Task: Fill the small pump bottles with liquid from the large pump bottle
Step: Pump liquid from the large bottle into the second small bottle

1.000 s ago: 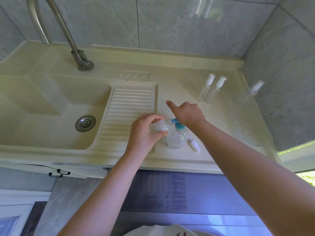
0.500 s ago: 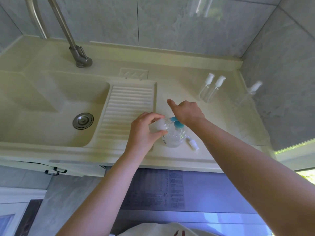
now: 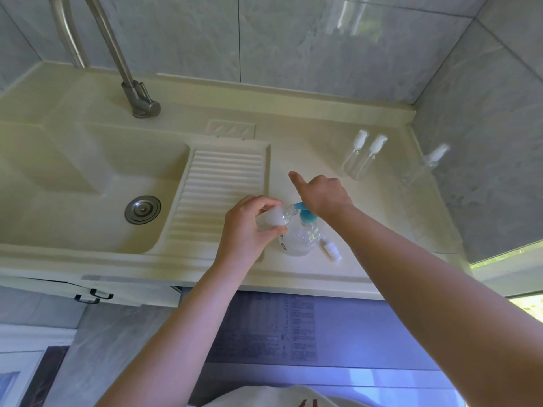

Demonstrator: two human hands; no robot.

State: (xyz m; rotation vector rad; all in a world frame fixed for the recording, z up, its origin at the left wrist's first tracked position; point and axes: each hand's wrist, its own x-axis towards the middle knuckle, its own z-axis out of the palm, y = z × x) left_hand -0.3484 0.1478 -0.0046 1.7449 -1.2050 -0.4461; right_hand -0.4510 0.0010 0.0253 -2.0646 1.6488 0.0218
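The left hand (image 3: 246, 227) grips a small clear bottle (image 3: 271, 219), tilted with its open neck at the blue nozzle of the large pump bottle (image 3: 301, 237). The right hand (image 3: 324, 195) presses the blue pump head (image 3: 307, 215), thumb out. A loose white pump cap (image 3: 332, 249) lies beside it on the cream countertop (image 3: 308, 151). Farther back stand two small bottles (image 3: 363, 157), near the grey tiled wall (image 3: 293, 39).
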